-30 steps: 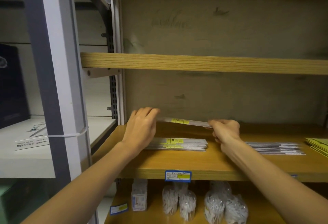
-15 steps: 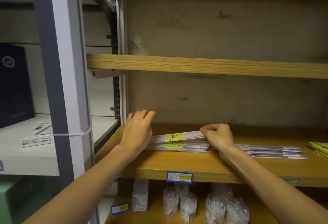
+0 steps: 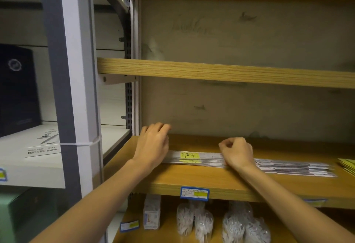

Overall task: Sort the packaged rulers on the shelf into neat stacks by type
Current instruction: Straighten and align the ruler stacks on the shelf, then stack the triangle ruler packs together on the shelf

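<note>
Squaring-up looks to be the step in hand: the left stack of packaged rulers (image 3: 192, 159) lies near the shelf (image 3: 192, 179) front edge, toward its left end. The left hand (image 3: 151, 146) rests curled at the stack's left end; the right hand (image 3: 237, 153), fingers curled, presses its right end, gripping nothing that shows. A second stack (image 3: 294, 167) lies just beside. Next, I judge, comes nudging the ends flush.

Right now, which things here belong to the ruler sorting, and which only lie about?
Job: left ruler stack; right ruler stack; left hand; right hand.
Lying about: yellow packets; bagged items below; dark box; price label.
</note>
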Tool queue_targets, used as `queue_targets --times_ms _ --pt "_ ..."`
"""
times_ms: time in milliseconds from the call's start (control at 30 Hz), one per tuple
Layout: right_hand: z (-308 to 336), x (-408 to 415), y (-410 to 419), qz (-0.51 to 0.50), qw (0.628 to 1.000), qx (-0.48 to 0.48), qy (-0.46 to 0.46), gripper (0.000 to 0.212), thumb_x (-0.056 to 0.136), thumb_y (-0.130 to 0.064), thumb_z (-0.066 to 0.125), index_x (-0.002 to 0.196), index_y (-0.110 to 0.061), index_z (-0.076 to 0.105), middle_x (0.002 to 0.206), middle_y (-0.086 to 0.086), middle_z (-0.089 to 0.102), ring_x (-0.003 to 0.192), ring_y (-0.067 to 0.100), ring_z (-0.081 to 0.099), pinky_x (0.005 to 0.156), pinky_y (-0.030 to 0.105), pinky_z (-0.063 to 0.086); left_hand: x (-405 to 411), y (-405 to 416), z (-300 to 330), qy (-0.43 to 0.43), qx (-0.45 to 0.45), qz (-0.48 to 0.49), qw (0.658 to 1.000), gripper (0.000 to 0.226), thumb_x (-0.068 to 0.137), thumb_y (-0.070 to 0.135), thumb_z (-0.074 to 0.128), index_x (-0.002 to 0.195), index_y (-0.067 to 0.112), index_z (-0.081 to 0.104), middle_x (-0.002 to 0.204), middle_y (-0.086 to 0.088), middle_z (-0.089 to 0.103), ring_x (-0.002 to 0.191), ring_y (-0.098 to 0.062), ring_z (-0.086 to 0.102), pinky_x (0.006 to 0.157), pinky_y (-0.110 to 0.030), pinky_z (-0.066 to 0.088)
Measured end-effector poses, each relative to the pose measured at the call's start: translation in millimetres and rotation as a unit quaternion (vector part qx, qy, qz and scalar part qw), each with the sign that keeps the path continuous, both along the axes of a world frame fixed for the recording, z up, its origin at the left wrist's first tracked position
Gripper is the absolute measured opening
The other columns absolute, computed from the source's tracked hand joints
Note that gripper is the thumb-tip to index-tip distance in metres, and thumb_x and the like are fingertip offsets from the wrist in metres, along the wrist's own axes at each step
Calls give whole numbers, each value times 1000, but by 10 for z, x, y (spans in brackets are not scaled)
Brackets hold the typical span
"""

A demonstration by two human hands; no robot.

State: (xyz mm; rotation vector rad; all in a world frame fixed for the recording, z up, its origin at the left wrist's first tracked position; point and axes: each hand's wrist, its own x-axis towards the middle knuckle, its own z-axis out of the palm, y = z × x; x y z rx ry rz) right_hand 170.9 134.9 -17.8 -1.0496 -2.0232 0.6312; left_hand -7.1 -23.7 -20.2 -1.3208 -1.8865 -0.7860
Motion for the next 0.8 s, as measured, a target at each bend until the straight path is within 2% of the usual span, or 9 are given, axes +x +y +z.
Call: queue_targets --times_ms 100,200,300,367,467,667,800 --pt "9 20 -2 2 1000 2 18 15 96 -24 56 101 -16 67 79 -2 67 50 10 62 59 23 49 36 42 -16 -9 -12 -3 1000 21 89 8 57 109 12 62 107 -6 65 98 -26 60 89 -41 43" --pt "17 79 1 15 999 23 34 11 97 -24 55 96 -21 66 82 -4 67 49 9 62 53 17 46 75 99 -16 -16 -21 -12 1000 19 92 14 55 111 14 60 108 -5 64 99 -24 59 88 -40 42" --pt "71 140 10 20 997 50 60 12 96 -24 56 98 -19 67 84 -5 66 69 16 65 68 25 51 110 153 0 -24 -34 -18 999 18 96 21 50 111 16 57 105 -3 62 96 -22 58 84 -36 43" --pt "112 181 10 18 996 57 68 13 95 -24 56 98 -19 68 77 -8 66 72 17 65 72 28 52 133 184 12 -27 -41 -19 999 17 97 24 48 109 16 58 102 -3 63 92 -23 59 80 -37 45" --pt "138 244 0 11 996 77 53 14 96 -26 55 98 -20 67 76 -5 69 79 16 66 73 29 51 168 225 28 -34 -52 -21 998 18 98 28 45 107 18 58 102 -1 63 93 -23 58 81 -38 46" --pt "163 382 -63 -19 991 132 9 18 95 -31 55 100 -20 68 81 -4 66 89 22 62 70 25 37 255 278 28 -34 -69 -27 997 18 99 31 43 107 21 55 104 1 61 97 -21 57 83 -36 41" --pt "178 498 -35 -9 987 160 -28 19 94 -36 55 101 -22 65 79 -6 65 88 22 63 74 31 47 317 330 35 -46 -93 -24 994 21 99 32 42 111 21 55 109 -1 62 101 -23 57 86 -38 43"
